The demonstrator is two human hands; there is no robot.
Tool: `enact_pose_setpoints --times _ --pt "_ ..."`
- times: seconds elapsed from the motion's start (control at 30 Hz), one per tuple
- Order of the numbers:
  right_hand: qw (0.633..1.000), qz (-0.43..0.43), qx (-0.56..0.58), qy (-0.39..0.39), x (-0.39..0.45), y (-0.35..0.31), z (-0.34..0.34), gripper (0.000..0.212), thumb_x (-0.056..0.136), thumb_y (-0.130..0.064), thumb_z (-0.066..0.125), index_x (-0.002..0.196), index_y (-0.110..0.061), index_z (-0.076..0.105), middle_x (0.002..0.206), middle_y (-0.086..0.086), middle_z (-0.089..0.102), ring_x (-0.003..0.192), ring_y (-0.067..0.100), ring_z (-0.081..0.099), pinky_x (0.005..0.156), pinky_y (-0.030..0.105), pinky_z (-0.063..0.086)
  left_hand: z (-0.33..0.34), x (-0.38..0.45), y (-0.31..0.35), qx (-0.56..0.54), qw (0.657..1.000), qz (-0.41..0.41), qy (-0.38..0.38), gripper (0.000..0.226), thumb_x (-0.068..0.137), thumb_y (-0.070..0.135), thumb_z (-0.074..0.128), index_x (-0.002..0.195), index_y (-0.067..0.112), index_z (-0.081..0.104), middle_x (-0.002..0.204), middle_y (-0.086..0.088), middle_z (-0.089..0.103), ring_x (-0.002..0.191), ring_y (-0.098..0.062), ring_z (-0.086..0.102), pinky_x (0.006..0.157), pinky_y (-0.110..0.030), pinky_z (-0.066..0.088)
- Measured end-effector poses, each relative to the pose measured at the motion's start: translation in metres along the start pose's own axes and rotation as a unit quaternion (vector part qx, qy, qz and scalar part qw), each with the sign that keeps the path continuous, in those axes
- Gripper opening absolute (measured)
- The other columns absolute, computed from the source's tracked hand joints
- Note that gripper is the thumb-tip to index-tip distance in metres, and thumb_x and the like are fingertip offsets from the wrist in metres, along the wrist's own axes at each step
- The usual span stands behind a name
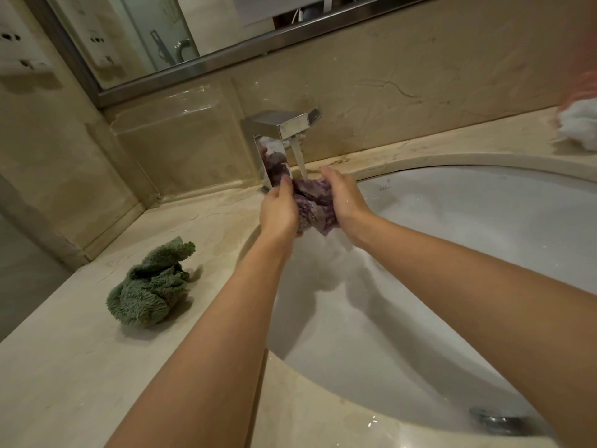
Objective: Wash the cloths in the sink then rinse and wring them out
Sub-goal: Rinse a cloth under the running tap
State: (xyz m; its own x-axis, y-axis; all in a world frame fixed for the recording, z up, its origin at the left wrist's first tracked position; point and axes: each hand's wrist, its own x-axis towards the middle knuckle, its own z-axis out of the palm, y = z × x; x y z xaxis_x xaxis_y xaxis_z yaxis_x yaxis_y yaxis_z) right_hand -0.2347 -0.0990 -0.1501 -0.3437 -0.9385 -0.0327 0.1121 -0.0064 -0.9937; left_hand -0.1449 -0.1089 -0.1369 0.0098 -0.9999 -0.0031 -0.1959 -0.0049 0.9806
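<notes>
While water runs, both hands [310, 205] bunched around the purple cloth [312, 202] over the sink [452, 221].

This is a bathroom: a white oval sink [452, 221] is set in a beige marble counter [64, 367], a square chrome faucet [277, 130] stands just behind the hands, and a framed mirror [155, 43] hangs above.

Between the left hand [278, 211] and right hand [343, 197] sits a purple, fluffy terry cloth [312, 203], wet and matted, under a boxy chrome tap [280, 137] of mirror-bright metal. Below the hands the white basin [468, 227] looks smooth, glossy ceramic. Left of them, a green shaggy pile cloth [151, 286] lies on polished beige marble counter [80, 367]
</notes>
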Motion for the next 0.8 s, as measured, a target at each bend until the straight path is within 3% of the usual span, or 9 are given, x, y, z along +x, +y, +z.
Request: enact_pose_setpoints --times 0.07,0.13,0.2,0.33,0.47,0.57,0.67,0.73,0.8 --pt "0.995 0.08 0.038 -0.038 -0.003 0.002 -0.005 0.041 0.095 -0.052 0.043 0.109 -0.016 0.058 0.109 0.015 0.067 0.085 0.024 0.064 0.069 0.039 0.058 0.002 0.003 -0.001 -0.047 0.998 0.021 0.024 0.041 0.104 0.044 0.03 0.12 0.017 0.056 0.113 -0.008 0.066 0.098 -0.024 0.064 0.07 -0.033 0.053" --pt "0.98 0.148 0.093 -0.089 -0.004 0.004 -0.012 0.036 0.096 -0.05 0.044 0.094 -0.018 0.059 0.1 0.013 0.065 0.087 0.025 0.063 0.084 0.043 0.055 0.002 0.003 0.0 -0.091 0.995 0.029 0.042 0.04 0.104 0.043 0.03 0.12 0.017 0.056 0.118 -0.01 0.065 0.107 -0.028 0.063 0.091 -0.044 0.053" --pt "0.966 0.166 0.162 -0.115 -0.007 0.004 -0.014 0.03 0.098 -0.043 0.046 0.095 -0.016 0.06 0.097 0.012 0.064 0.086 0.025 0.062 0.083 0.041 0.055 0.0 0.004 0.001 -0.112 0.992 0.028 0.042 0.036 0.105 0.04 0.03 0.116 0.019 0.056 0.119 -0.01 0.064 0.109 -0.028 0.062 0.096 -0.045 0.05" --pt "0.974 0.097 0.201 -0.047 -0.002 0.007 -0.007 0.024 0.099 -0.021 0.052 0.121 -0.014 0.056 0.113 0.012 0.064 0.097 0.027 0.062 0.08 0.042 0.057 0.0 0.002 0.001 -0.068 0.998 0.011 0.012 0.035 0.105 0.032 0.031 0.124 0.012 0.052 0.121 -0.011 0.062 0.105 -0.024 0.059 0.081 -0.033 0.051" --pt "0.988 0.018 0.144 0.053 0.003 0.011 -0.009 0.021 0.09 -0.018 0.066 0.11 -0.016 0.061 0.108 0.01 0.068 0.098 0.027 0.066 0.087 0.049 0.056 0.004 -0.004 -0.003 0.088 0.994 0.055 0.042 0.038 0.102 0.041 0.036 0.128 0.014 0.044 0.126 -0.008 0.057 0.114 -0.028 0.055 0.099 -0.048 0.046" --pt "0.988 -0.011 0.141 0.059 0.002 0.007 -0.009 0.017 0.085 -0.016 0.071 0.1 -0.018 0.063 0.103 0.008 0.071 0.094 0.026 0.068 0.086 0.047 0.057 0.006 -0.008 -0.005 0.04 0.997 0.059 0.003 0.051 0.092 0.052 0.053 0.129 0.018 0.042 0.118 0.001 0.056 0.111 -0.025 0.059 0.074 -0.04 0.056" --pt "0.99 -0.033 0.129 0.051 0.001 0.004 -0.004 0.011 0.085 -0.02 0.072 0.092 -0.019 0.064 0.102 0.007 0.07 0.098 0.024 0.066 0.084 0.041 0.058 0.006 -0.005 -0.008 -0.007 0.998 0.058 0.002 0.092 0.069 0.067 0.069 0.142 0.028 0.031 0.134 -0.003 0.049 0.11 -0.027 0.059 0.056 -0.031 0.056" --pt "0.992 -0.04 0.111 0.052 0.0 0.001 -0.001 0.013 0.085 -0.026 0.073 0.083 -0.021 0.061 0.102 0.006 0.07 0.1 0.024 0.064 0.08 0.037 0.057 0.005 -0.001 -0.009 -0.005 0.998 0.06 0.022 0.107 0.049 0.075 0.072 0.14 0.035 0.031 0.136 -0.003 0.045 0.112 -0.027 0.058 0.07 -0.037 0.06" --pt "0.993 -0.033 0.104 0.039 -0.001 0.001 0.001 0.02 0.083 -0.031 0.075 0.077 -0.02 0.059 0.1 0.006 0.071 0.1 0.024 0.064 0.082 0.038 0.056 0.003 0.001 -0.007 -0.01 0.998 0.05 0.03 0.103 0.039 0.079 0.072 0.127 0.034 0.042 0.129 -0.003 0.051 0.108 -0.024 0.06 0.087 -0.044 0.056"
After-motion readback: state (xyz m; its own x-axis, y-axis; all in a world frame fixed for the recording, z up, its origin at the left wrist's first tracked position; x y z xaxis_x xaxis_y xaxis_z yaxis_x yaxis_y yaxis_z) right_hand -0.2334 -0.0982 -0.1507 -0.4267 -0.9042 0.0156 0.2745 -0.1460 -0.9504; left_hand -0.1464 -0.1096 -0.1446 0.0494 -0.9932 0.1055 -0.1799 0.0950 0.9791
